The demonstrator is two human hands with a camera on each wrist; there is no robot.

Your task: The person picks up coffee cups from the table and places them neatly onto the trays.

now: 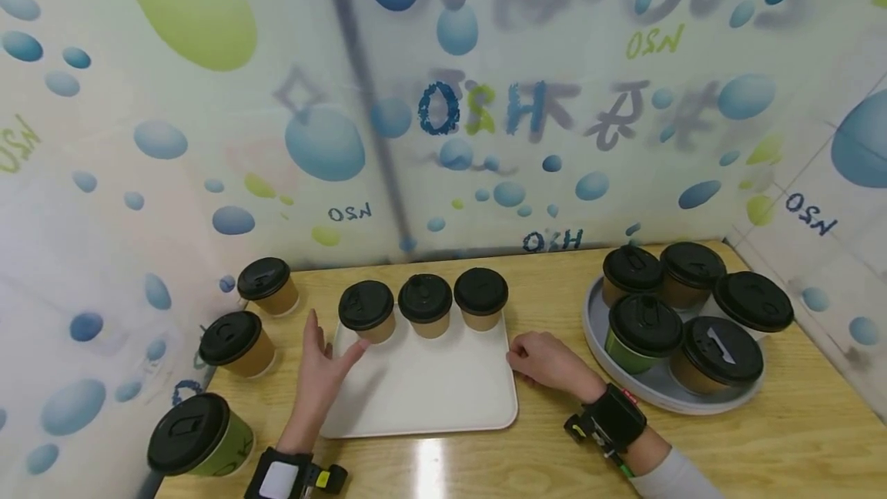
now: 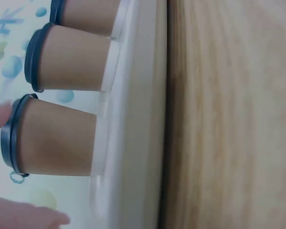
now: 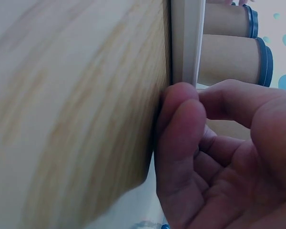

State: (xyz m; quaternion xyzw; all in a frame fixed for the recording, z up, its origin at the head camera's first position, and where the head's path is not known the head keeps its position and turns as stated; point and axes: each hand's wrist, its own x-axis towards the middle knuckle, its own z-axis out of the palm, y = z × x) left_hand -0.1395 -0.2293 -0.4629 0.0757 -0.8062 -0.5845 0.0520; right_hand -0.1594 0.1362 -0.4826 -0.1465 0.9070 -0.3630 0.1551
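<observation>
Three brown paper cups with black lids, among them the leftmost cup, stand in a row along the far edge of a white tray. My left hand is at the tray's left side, its fingers extended and thumb spread towards that leftmost cup; whether it touches the cup cannot be told. In the left wrist view the cup stands upright between parts of the hand. At the tray's right edge, my right hand has its fingers curled; the right wrist view shows its thumb and finger pinching the rim.
On the right, a round grey tray carries several lidded cups. Two brown cups and a green cup line the wooden table's left edge. A patterned curtain rises behind.
</observation>
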